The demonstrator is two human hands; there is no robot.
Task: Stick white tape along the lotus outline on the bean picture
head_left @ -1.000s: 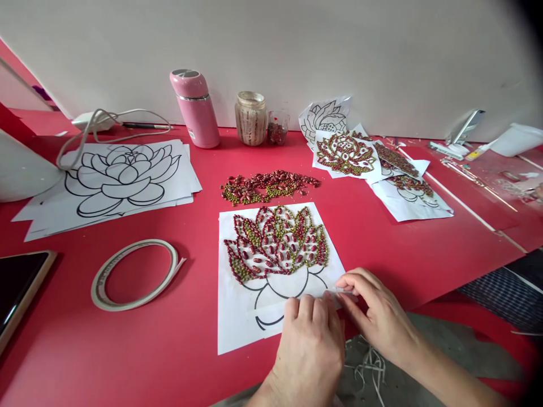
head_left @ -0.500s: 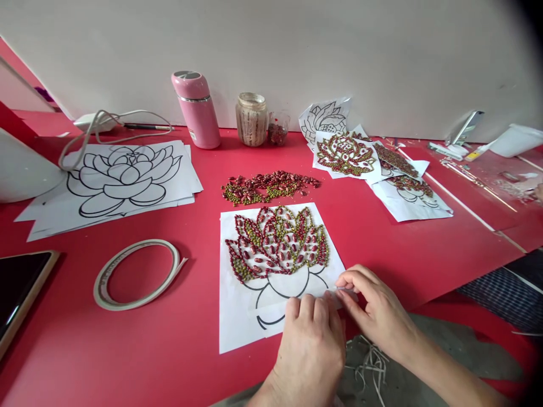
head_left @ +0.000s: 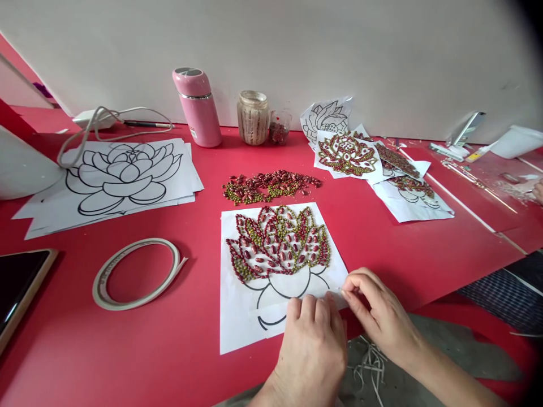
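A white sheet (head_left: 237,339) printed with a lotus outline lies in front of me. Red and green beans (head_left: 275,243) cover its upper petals, while the lower petals are bare paper. Across the lower part runs a faint, pale strip of tape (head_left: 271,308). Over the sheet's lower right, my left hand (head_left: 314,339) is closed, its curled fingertips pressing down on the paper and strip; what they hold, if anything, is hidden. My right hand (head_left: 373,311) pinches thumb against forefinger at the strip's end by the sheet's right edge.
Loose beans (head_left: 271,186) lie behind the sheet. Left are a tape roll (head_left: 102,282), a phone (head_left: 25,282) and printed sheets (head_left: 127,186). A pink flask (head_left: 197,110), a jar (head_left: 253,118) and bean-covered pictures (head_left: 345,155) stand or lie farther back. Another person's hand shows far right.
My right hand has shifted slightly right, away from my left hand, still pinching. My left hand stays pressed on the sheet. The view has moved a little.
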